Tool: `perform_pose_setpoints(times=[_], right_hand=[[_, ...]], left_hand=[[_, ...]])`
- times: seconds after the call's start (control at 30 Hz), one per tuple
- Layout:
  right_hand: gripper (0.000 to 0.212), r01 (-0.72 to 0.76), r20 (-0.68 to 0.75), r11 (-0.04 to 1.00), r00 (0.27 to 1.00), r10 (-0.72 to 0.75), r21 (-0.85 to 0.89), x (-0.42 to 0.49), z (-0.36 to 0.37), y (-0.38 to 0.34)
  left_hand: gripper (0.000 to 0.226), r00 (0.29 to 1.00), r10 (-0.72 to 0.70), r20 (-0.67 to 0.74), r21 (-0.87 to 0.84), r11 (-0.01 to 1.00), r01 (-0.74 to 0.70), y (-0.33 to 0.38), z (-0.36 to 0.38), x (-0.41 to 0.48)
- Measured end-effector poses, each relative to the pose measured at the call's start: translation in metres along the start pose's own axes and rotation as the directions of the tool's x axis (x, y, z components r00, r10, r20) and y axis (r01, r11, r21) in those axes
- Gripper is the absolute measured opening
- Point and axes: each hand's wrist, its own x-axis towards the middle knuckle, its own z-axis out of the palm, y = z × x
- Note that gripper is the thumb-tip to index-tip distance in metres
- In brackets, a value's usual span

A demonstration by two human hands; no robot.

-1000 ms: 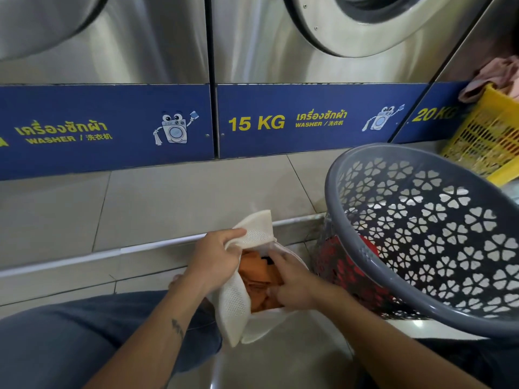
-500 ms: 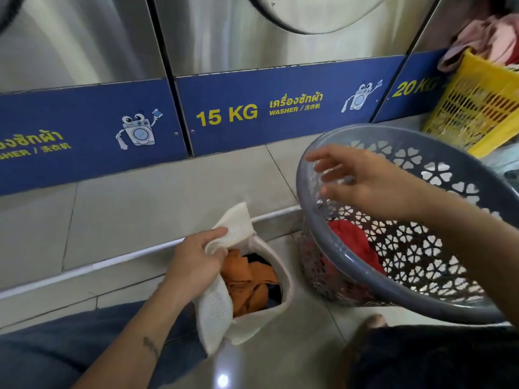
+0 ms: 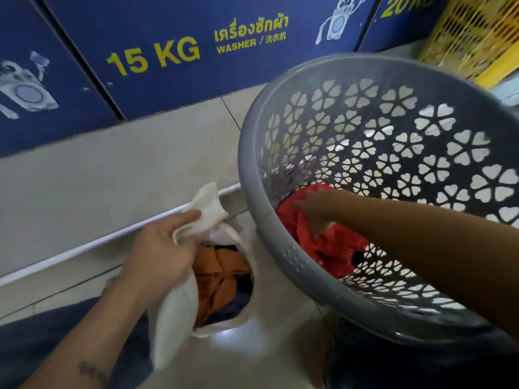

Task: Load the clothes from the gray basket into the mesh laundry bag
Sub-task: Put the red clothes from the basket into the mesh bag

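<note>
The white mesh laundry bag stands open on the floor at lower centre. My left hand grips its rim and holds the mouth apart. Inside it lie an orange garment and something dark blue. To the right the gray basket, with flower-shaped cutouts, is tilted toward me. My right hand is down inside it, fingers on a red garment at the bottom. The hand is blurred, so I cannot see whether the fingers have closed on the cloth.
Blue washer panels marked 15 KG run across the back above a tiled step with a white edge strip. A yellow plastic basket stands at the top right. My jeans-clad leg is at lower left.
My right hand left the mesh bag, passed over the basket rim and went down onto the red garment. The left hand kept its hold on the bag. The view tilted downward.
</note>
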Motion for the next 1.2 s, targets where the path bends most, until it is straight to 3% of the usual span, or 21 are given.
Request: perform_pose_setpoints(times=[0.1,0.2,0.4,0.57,0.67,0.77,0.97,1.07,1.2], right_hand=[[0.121,-0.025,0.091,1.0,0.995,0.025,0.0,0.035,0.026,0.001],[0.125,-0.074,0.146,0.992,0.987,0.059,0.101,0.055,0.054,-0.01],[0.066,0.115,-0.064,0.993,0.992,-0.113,0.033,0.049,0.056,-0.018],[0.059,0.183,-0.165,0.961,0.975,-0.151,0.205,0.01,0.012,-0.009],[0.038,0.189,-0.287,0.924,0.953,-0.092,0.333,-0.026,-0.017,0.001],[0.023,0.255,-0.465,0.832,0.885,0.004,0.493,-0.075,-0.038,0.008],[0.02,0.378,-0.638,0.706,0.758,0.136,0.599,-0.174,-0.07,0.001],[0.02,0.485,-0.733,0.625,0.645,0.216,0.612,-0.213,-0.082,-0.008],[0.027,0.731,-0.833,0.4,0.471,0.29,0.553,-0.257,-0.09,-0.035]], left_hand=[[0.032,0.999,-0.037,0.01,-0.013,0.999,0.037,-0.003,0.006,0.004],[0.032,0.999,-0.051,0.005,-0.02,0.998,0.051,-0.008,0.009,0.007],[0.032,0.999,-0.029,0.034,-0.031,0.999,0.03,-0.014,0.011,0.008],[0.027,1.0,-0.024,-0.003,-0.134,0.991,0.024,-0.004,0.006,0.006],[0.024,0.998,-0.028,-0.05,-0.23,0.973,0.016,0.008,0.003,0.001],[0.023,0.994,-0.025,-0.108,-0.339,0.941,-0.013,0.024,-0.005,-0.011],[0.027,0.979,-0.007,-0.204,-0.419,0.904,-0.081,0.047,-0.019,-0.046],[0.02,0.975,-0.007,-0.224,-0.462,0.881,-0.099,0.058,-0.023,-0.063],[0.017,0.963,0.054,-0.264,-0.496,0.849,-0.184,0.082,-0.042,-0.079]])
